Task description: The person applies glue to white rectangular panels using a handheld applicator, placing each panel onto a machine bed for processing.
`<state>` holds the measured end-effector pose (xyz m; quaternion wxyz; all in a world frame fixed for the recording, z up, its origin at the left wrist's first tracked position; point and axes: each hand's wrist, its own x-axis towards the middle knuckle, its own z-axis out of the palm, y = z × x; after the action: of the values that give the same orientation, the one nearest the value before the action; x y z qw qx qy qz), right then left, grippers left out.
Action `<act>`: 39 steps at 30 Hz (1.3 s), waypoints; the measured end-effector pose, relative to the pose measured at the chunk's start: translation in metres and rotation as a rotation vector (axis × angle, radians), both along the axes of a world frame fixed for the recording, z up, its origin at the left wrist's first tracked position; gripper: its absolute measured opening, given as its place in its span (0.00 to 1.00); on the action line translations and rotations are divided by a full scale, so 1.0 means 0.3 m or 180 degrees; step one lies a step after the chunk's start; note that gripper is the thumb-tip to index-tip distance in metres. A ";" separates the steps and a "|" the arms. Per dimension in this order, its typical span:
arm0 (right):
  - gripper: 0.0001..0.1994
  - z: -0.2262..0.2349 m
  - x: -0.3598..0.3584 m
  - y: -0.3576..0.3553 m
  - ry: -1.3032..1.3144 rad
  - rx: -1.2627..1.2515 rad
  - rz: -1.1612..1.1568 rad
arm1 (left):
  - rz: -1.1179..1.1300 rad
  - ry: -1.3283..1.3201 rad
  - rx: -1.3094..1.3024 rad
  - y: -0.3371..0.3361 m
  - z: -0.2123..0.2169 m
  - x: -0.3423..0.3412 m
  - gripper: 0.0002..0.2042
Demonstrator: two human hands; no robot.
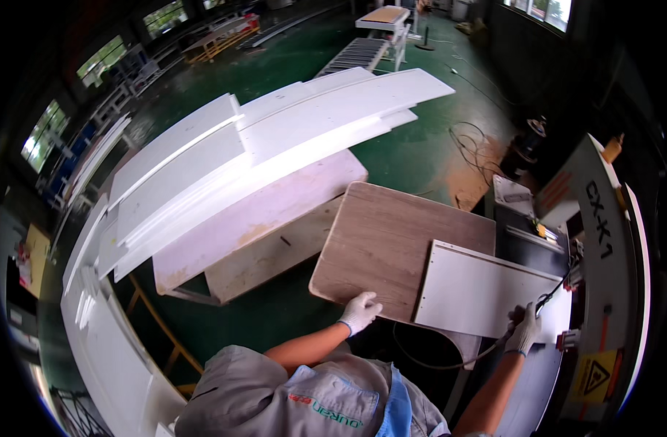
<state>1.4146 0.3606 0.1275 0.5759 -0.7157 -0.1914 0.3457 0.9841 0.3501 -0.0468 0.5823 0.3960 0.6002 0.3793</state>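
Note:
A wood-grain brown board (392,244) with rounded corners lies flat in front of me. A white panel (486,291) with small holes along its edge overlaps the board's right part and reaches onto the dark machine bed. My left hand (361,313), in a pale glove, rests at the board's near edge with its fingers stretched out. My right hand (524,329), also gloved, is closed around an air blow gun (543,300) at the panel's right end. A thin hose (439,366) loops from below the board to that hand; the fingers' far side is hidden.
Long white panels (275,124) are stacked on a pale worn table (268,211) to the far left. More white panels (115,349) stand at the left. A machine housing (596,277) borders the right. Beyond lie a roller conveyor (355,57) and loose cable (475,146) on the floor.

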 end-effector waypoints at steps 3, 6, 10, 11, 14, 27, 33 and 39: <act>0.17 -0.086 -0.192 -0.057 0.0045 -0.0071 0.0441 | 0.1337 -0.0230 -0.0286 -0.046 0.028 -0.293 0.21; 0.12 -0.189 -0.348 -0.133 0.0437 -0.0287 0.0707 | 0.2077 -0.0160 -0.0090 0.023 0.039 -0.661 0.13; 0.15 -0.233 -0.559 -0.227 0.0310 -0.0630 0.1155 | 0.2494 -0.0496 -0.0052 0.298 0.112 -1.154 0.11; 0.15 -0.228 -0.631 -0.251 0.0233 -0.0602 0.1107 | 0.2562 -0.0609 -0.0060 0.402 0.159 -1.255 0.12; 0.16 -0.206 -0.874 -0.316 0.0097 -0.0727 0.0986 | 0.3146 -0.1070 0.0328 0.715 0.238 -1.561 0.16; 0.15 -0.020 -1.479 -0.630 -0.0207 -0.1866 0.0494 | 0.1073 -0.1433 -0.0575 1.604 0.071 -1.768 0.44; 0.18 -0.018 -1.510 -0.884 -0.0452 -0.2165 -0.0913 | 0.0853 -0.0797 -0.1021 1.681 0.126 -1.589 0.36; 0.12 -0.246 -1.113 -0.902 -0.1500 -0.1969 -0.1460 | 0.1434 -0.1029 -0.0932 1.674 0.148 -1.622 0.35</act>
<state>1.0806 0.0899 0.0538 0.3373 -0.9373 -0.0414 0.0776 0.4976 0.8522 -0.0025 0.6223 0.0995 0.6207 0.4664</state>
